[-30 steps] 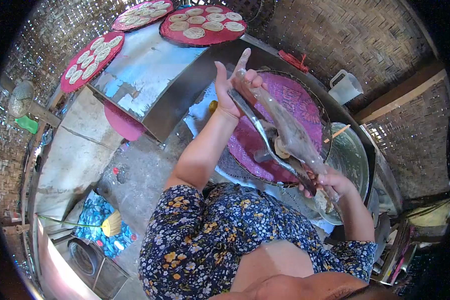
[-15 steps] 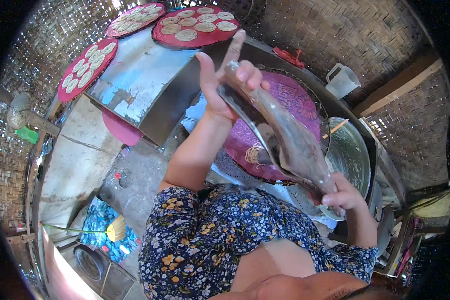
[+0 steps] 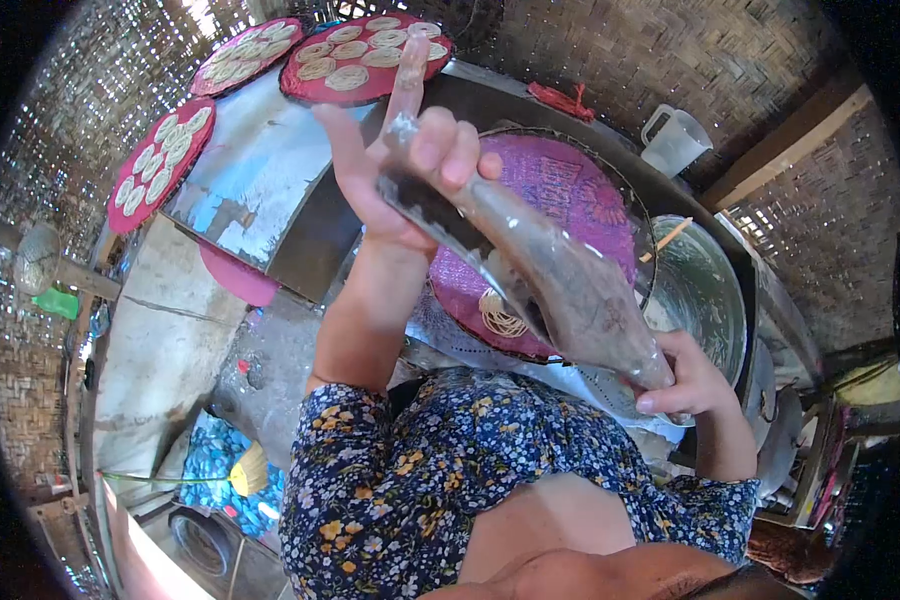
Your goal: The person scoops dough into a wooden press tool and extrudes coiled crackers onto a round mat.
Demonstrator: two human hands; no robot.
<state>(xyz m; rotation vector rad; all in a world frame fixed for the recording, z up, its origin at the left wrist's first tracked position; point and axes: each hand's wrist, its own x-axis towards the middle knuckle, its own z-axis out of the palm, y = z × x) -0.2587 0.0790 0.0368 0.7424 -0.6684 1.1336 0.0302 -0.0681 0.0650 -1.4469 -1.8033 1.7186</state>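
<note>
A long, worn two-armed press [image 3: 560, 270] slants across the middle of the view, wet and smeared with pale paste. At its upper end my left hand [image 3: 405, 170] curls several fingers over the arm, with the thumb and index finger stretched out. My right hand [image 3: 692, 378] grips the lower end. Beneath the press lies a round tray with a purple sheet [image 3: 540, 165]. One coil of pale strands [image 3: 500, 316] rests near the tray's lower edge, beside the press. The press hides part of the sheet.
A metal basin [image 3: 725, 300] with a wooden stick stands right of the tray. Red round trays [image 3: 305, 85] with pale coils lie at the upper left. A plastic jug [image 3: 676, 140] and a red cloth [image 3: 562, 99] are behind. A broom [image 3: 249, 470] is at lower left.
Both hands have kept hold of the press; its upper end has moved left and toward the camera. The coil on the purple sheet, hidden at first, now shows more fully.
</note>
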